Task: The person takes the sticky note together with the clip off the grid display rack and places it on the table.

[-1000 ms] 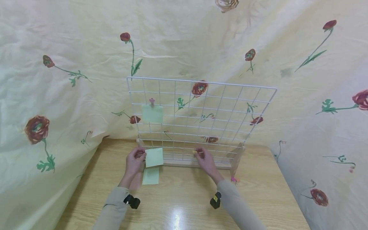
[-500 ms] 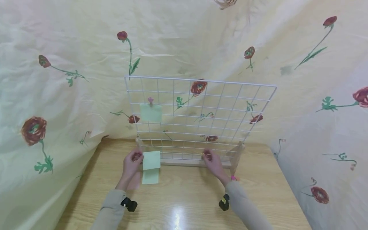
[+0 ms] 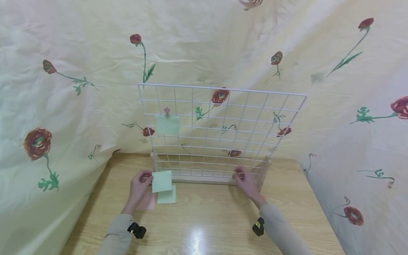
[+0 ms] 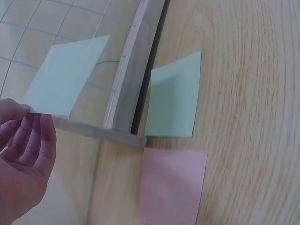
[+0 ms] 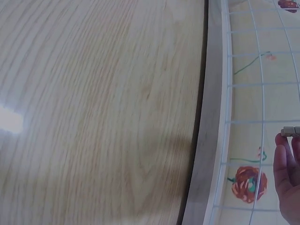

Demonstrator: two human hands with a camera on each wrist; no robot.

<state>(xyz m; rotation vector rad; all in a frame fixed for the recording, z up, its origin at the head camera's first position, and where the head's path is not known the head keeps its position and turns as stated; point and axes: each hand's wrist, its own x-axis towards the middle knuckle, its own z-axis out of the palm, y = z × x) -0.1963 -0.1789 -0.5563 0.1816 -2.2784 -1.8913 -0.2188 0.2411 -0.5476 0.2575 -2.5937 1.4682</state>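
Observation:
My left hand point(image 3: 140, 184) pinches a pale green sticky note point(image 3: 162, 181) by its left edge, raised in front of the lower left of a white wire grid point(image 3: 223, 116). In the left wrist view, thumb and fingers meet at a corner of that note. Below it on the table lie a second green note point(image 4: 173, 98) and a pink note point(image 4: 173, 185). My right hand point(image 3: 247, 182) is before the grid's lower right, pinching a small wooden clothespin point(image 5: 288, 131), partly cut off in the right wrist view. Another green note point(image 3: 167, 125) hangs on the grid under a pink-topped clip point(image 3: 167, 111).
The grid stands in a wooden base point(image 3: 204, 179) on a wood-grain table point(image 3: 204, 219). A wooden side support point(image 3: 262, 173) rises near my right hand. Flower-patterned cloth point(image 3: 204, 42) hangs behind and at both sides.
My left hand has moved left and slightly down with the green note. My right hand has shifted right along the grid with the clothespin, away from the left hand.

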